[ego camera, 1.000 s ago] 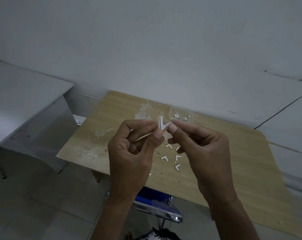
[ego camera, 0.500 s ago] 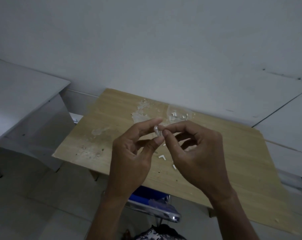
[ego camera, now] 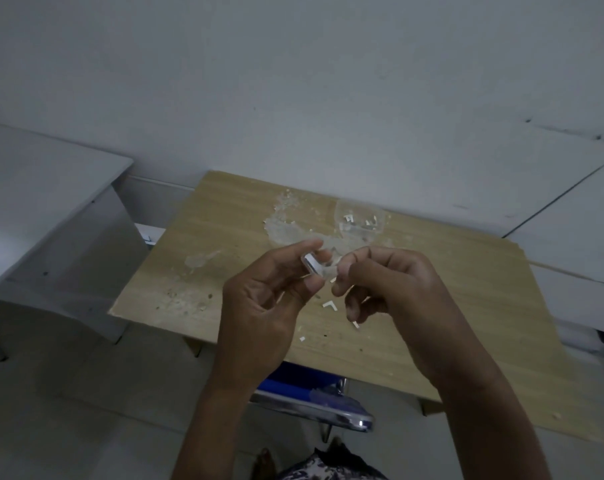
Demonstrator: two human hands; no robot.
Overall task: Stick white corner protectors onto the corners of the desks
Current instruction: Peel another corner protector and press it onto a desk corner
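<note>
Left hand [ego camera: 259, 306]: raised above the wooden desk [ego camera: 467, 323], palm toward the camera, thumb and forefinger pinching a white corner protector [ego camera: 311, 264] by its edges. The other fingers are curled loosely toward the palm.

Right hand [ego camera: 394, 292]: just beside the left, at the same height, thumb and forefinger closed on a thin clear film [ego camera: 331, 270] that meets the protector's right end. Whether the film is joined to the protector cannot be told. Remaining fingers are curled under.

White corner protector, held: small, angled piece, in the air between the two hands, over the middle of the desk, touching no desk corner.

Loose white L-shaped pieces [ego camera: 330, 305]: several, lying flat on the desk below and between the hands; one more [ego camera: 355, 324] partly hidden under the right hand's fingers, a small scrap [ego camera: 302, 338] nearer the front edge.

Clear plastic bag [ego camera: 359, 221]: at the back of the desk near the wall, holding a few more white pieces.

Wooden desk: light top with pale, flaky residue patches [ego camera: 283, 223] toward the back and left.

Grey desk [ego camera: 34, 192]: to the left, apart from the wooden one.

Blue chair seat [ego camera: 293, 386] with metal rim: under the front edge of the wooden desk.
</note>
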